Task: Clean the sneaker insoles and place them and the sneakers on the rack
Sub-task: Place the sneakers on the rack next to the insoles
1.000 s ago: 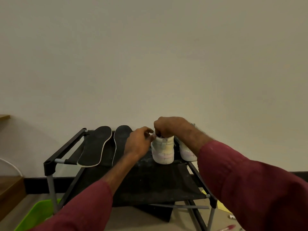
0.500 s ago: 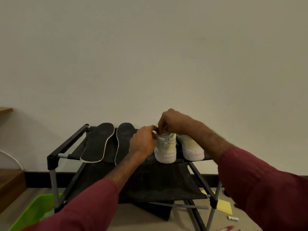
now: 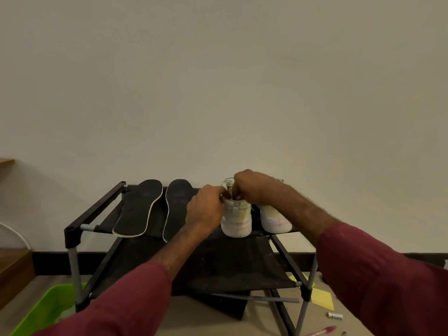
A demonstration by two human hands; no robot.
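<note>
- We see a plain pale wall (image 3: pixel 218 81) that fills most of the view behind everything.
- Against it stands a black rack (image 3: pixel 97 212) with grey legs and two cloth shelves, one above the other.
- At the bottom left, on the floor, is a corner of a green tub (image 3: pixel 46 309).
- On the left part of the top shelf lie two dark insoles side by side, the outer insole (image 3: pixel 138 209) and the inner insole (image 3: pixel 175 207). Their near ends reach over the front edge of the shelf.
- On the right part of the same shelf stand two whitish sneakers with their heels toward us: the held sneaker (image 3: pixel 237 221) and, just beside it on the right, the second sneaker (image 3: pixel 276 219).
- The left hand (image 3: pixel 206 209) has its fingers curled and pinches the left side of the held sneaker's upper rim.
- The right hand (image 3: pixel 252 187) comes from above with bent fingers and grips the top of that same sneaker.
- Under the rack on the right we notice a yellow paper (image 3: pixel 322 298) and a pink pen (image 3: pixel 320 332) on the floor.
</note>
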